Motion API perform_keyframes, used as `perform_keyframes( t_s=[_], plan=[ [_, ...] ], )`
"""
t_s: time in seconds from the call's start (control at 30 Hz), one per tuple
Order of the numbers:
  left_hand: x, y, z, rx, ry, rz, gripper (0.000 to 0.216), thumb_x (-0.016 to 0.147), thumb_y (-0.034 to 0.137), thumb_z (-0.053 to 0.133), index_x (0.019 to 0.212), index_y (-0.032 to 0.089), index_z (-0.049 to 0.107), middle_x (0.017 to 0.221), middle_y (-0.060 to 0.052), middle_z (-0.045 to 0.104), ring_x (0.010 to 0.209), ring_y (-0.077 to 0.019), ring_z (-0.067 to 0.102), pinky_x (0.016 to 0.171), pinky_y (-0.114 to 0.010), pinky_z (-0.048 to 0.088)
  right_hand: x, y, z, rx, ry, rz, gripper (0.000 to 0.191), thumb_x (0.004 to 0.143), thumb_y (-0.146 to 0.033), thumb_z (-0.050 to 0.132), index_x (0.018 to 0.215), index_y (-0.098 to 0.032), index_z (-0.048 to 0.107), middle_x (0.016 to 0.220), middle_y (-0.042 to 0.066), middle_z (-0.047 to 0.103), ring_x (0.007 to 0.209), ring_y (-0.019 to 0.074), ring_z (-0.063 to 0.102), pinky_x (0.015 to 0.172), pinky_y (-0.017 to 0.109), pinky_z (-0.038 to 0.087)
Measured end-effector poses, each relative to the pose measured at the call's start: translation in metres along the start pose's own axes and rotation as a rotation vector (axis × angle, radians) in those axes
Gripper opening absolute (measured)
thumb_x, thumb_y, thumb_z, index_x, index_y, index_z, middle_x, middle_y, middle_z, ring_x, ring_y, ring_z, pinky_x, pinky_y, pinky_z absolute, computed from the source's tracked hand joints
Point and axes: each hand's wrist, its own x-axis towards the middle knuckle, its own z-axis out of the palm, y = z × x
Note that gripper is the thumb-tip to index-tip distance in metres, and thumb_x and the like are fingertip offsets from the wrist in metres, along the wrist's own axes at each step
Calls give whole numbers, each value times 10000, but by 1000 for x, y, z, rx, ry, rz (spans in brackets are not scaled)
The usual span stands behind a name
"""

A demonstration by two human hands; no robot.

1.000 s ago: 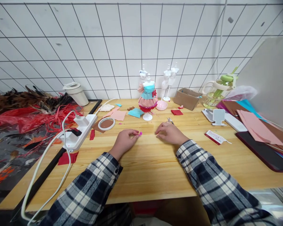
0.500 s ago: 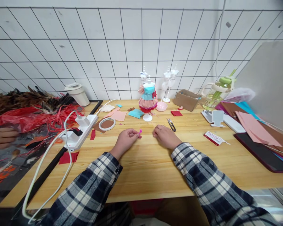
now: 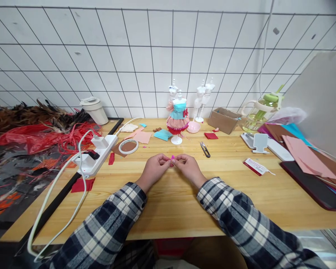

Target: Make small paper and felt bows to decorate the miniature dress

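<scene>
My left hand (image 3: 154, 170) and my right hand (image 3: 188, 168) meet over the wooden table (image 3: 170, 209), fingertips pinched together on a tiny bright pink piece (image 3: 173, 157). Both hands are closed around it. Beyond them stands a small mannequin (image 3: 177, 116) in a blue and pink dress. Small thread snips (image 3: 204, 148) lie on the table just right of my right hand.
A white power strip (image 3: 96, 155) with cable lies at left, beside red strands and feathers (image 3: 39, 130). A round mirror (image 3: 128, 146), felt scraps, a pink bowl (image 3: 193, 127), a cardboard box (image 3: 223, 119), a green-lidded jug (image 3: 261, 108) and stacked felt sheets (image 3: 308, 149) surround the work spot.
My right hand has moved left from near the snips and joined my left hand on the pink piece. Another person's hand seen at the far left half a second ago is gone.
</scene>
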Motion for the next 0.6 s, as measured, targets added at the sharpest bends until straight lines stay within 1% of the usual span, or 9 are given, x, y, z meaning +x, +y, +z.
perform_keyframes(
  t_s=[0.17,0.33,0.47,0.53,0.6],
  plan=[
    [-1,1,0,12,-14,21,196,740,357,654,768,163,646,803,-73,746,784,-210,707,727,-311,541,1,3,0,-15,1,-18,300,712,-444,657,770,-152,696,566,1,616,447,89,394,431,202,303],
    [-1,0,-3,19,-35,41,217,744,378,656,798,168,666,830,-72,750,807,-213,707,761,-322,548,1,4,-1,-25,11,-11,335,701,-472,664,779,-148,691,534,-24,570,424,72,348,407,195,259],
    [-2,1,-7,21,-70,71,220,746,394,660,792,179,673,818,-58,749,786,-212,705,763,-331,552,0,3,-3,31,-58,35,356,693,-500,671,773,-153,668,491,-41,526,404,72,354,389,195,245],
    [-2,1,-9,18,-85,67,219,737,393,670,776,177,671,782,-55,744,762,-214,704,749,-336,552,-1,2,-3,59,-89,57,361,683,-507,688,764,-158,648,463,-51,503,393,73,362,378,193,244],
    [-2,1,-9,-19,-92,47,229,719,395,686,764,172,665,745,-53,737,744,-218,703,738,-339,550,-2,0,-3,78,-92,67,362,671,-503,709,763,-161,629,440,-62,484,378,71,364,362,188,249]
  ],
)
